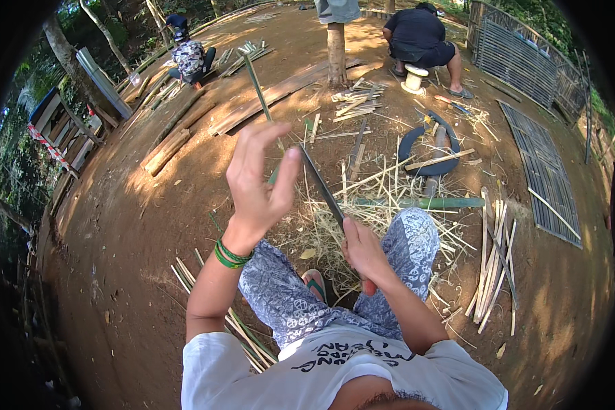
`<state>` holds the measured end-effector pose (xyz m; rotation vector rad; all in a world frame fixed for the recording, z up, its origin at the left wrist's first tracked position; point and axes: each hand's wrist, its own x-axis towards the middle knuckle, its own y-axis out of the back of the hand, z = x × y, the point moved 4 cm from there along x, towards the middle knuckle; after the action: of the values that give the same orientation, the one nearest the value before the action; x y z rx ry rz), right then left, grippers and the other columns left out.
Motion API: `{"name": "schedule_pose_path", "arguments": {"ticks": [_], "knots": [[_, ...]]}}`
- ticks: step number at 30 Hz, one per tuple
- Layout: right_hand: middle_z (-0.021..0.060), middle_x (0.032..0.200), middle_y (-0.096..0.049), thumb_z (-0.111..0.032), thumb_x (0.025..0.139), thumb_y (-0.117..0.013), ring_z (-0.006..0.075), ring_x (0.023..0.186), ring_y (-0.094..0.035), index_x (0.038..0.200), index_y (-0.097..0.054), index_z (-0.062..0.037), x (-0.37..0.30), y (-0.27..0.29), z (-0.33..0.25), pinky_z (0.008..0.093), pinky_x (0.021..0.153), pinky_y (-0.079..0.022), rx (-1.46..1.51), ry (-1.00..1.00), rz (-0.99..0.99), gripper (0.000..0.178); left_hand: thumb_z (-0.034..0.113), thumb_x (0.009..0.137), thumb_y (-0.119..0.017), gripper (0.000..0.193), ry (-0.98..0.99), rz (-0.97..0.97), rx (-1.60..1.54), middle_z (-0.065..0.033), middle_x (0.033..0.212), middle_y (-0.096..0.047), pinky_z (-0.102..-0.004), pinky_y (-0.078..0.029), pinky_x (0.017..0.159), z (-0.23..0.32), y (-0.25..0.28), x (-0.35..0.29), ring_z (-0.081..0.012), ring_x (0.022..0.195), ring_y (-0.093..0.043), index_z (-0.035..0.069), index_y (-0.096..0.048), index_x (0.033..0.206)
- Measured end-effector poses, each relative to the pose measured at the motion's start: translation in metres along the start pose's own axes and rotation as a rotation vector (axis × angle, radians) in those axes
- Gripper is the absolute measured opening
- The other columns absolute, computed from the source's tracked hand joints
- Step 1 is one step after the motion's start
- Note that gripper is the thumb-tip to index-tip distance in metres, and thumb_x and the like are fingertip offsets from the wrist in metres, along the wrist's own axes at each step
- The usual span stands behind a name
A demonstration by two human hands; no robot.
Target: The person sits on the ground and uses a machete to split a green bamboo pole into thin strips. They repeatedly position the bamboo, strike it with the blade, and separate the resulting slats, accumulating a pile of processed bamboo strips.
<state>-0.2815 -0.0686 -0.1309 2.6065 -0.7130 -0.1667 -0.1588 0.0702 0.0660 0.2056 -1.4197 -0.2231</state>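
Observation:
In front of me my left hand (258, 178) is raised, its fingers loosely curled around the lower part of a thin green bamboo strip (256, 85). The strip slants up and away from me; the fingers partly hide its near end. My right hand (363, 254) grips a long knife (319, 183) with a dark blade, and an orange end of its handle shows below the fist. The blade points up and to the left, its tip close to my left thumb. Pale shavings (335, 239) and split strips lie on the ground between and beyond my legs.
A black ring (408, 147), a green bamboo pole (451, 203) and bundles of strips (495, 266) lie ahead and right. A slatted bamboo panel (540, 164) is farther right. A wooden post (336, 55) stands ahead; two people (417, 34) (190, 58) crouch or sit beyond.

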Motion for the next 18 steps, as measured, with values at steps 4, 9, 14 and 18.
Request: {"name": "schedule_pose_path", "arguments": {"ticks": [4,9,14,18], "knots": [[0.0027,0.059,-0.051,-0.043,0.108,-0.032,0.0153,0.050,-0.051,0.103,-0.052,-0.0046,0.000,-0.014,0.017,0.0306,0.049,-0.042,0.269,-0.151,-0.095,0.044,0.008,0.090,-0.067,0.024,0.584,0.035,0.083,-0.0109,0.091,-0.066,-0.0350,-0.053,0.078,-0.097,0.004,-0.101,-0.0199,0.083,-0.065,-0.003,-0.063,0.111],[0.0011,0.056,-0.048,-0.040,0.109,-0.030,0.0124,0.046,-0.049,0.118,-0.058,-0.0022,0.013,-0.018,0.024,0.0303,0.045,-0.040,0.374,-0.222,-0.126,0.048,0.010,0.093,-0.066,0.026,0.802,0.072,0.113,-0.0087,0.090,-0.067,-0.0324,-0.054,0.077,-0.165,0.007,-0.153,-0.0158,0.083,-0.065,-0.003,-0.062,0.114],[0.0004,0.057,-0.047,-0.038,0.109,-0.031,0.0102,0.045,-0.046,0.141,-0.048,-0.0030,0.022,-0.026,0.034,0.0274,0.043,-0.039,0.407,-0.255,-0.128,0.050,0.012,0.093,-0.067,0.028,0.962,-0.071,0.084,-0.0091,0.089,-0.069,-0.0325,-0.055,0.074,-0.191,0.003,-0.190,-0.0165,0.081,-0.066,-0.002,-0.063,0.116],[0.0016,0.065,-0.049,-0.042,0.108,-0.038,0.0094,0.047,-0.047,0.102,-0.051,-0.0035,0.022,-0.036,0.049,0.0259,0.042,-0.040,0.431,-0.305,-0.126,0.041,0.018,0.088,-0.072,0.034,1.002,-0.313,0.148,-0.0141,0.092,-0.072,-0.0368,-0.055,0.076,-0.195,-0.001,-0.229,-0.0236,0.086,-0.071,-0.002,-0.065,0.115]]}}
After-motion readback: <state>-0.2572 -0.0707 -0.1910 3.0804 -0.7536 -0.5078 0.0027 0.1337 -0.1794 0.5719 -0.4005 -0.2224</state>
